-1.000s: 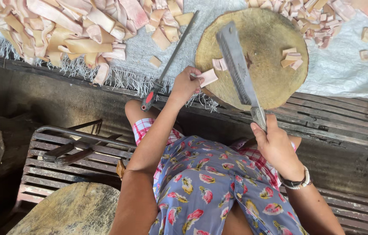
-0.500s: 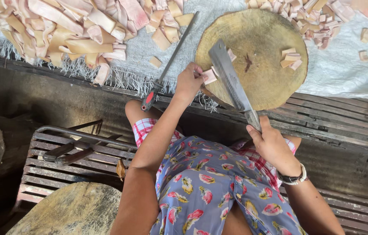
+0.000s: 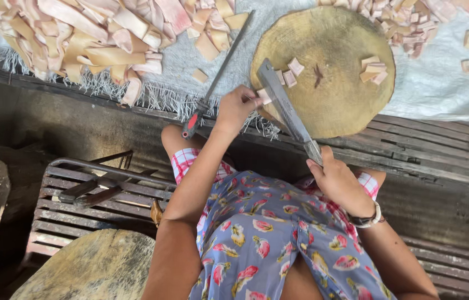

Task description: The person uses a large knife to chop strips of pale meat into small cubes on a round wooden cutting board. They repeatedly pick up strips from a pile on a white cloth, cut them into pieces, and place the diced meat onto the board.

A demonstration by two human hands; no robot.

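My right hand (image 3: 339, 179) grips the handle of a long cleaver (image 3: 282, 102), whose blade rests edge-down on a round wooden chopping block (image 3: 331, 105). My left hand (image 3: 235, 109) pinches a pale pink strip (image 3: 264, 96) at the block's near left edge, right beside the blade. Small cut pieces (image 3: 291, 72) lie just past the blade, and a few more pieces (image 3: 373, 69) sit on the block's right side.
A heap of long pale strips (image 3: 84, 39) lies on a grey fringed cloth (image 3: 434, 83) at the upper left. A red-handled sharpening steel (image 3: 215, 83) rests beside it. More cut bits (image 3: 406, 22) pile up behind the block. A slatted stool (image 3: 79, 205) and another block (image 3: 90, 272) stand below.
The cleaver has swung down from a raised tilt onto the strip at the block's left edge. My left hand has slid slightly left with the strip, and fresh cut pieces lie beyond the blade.
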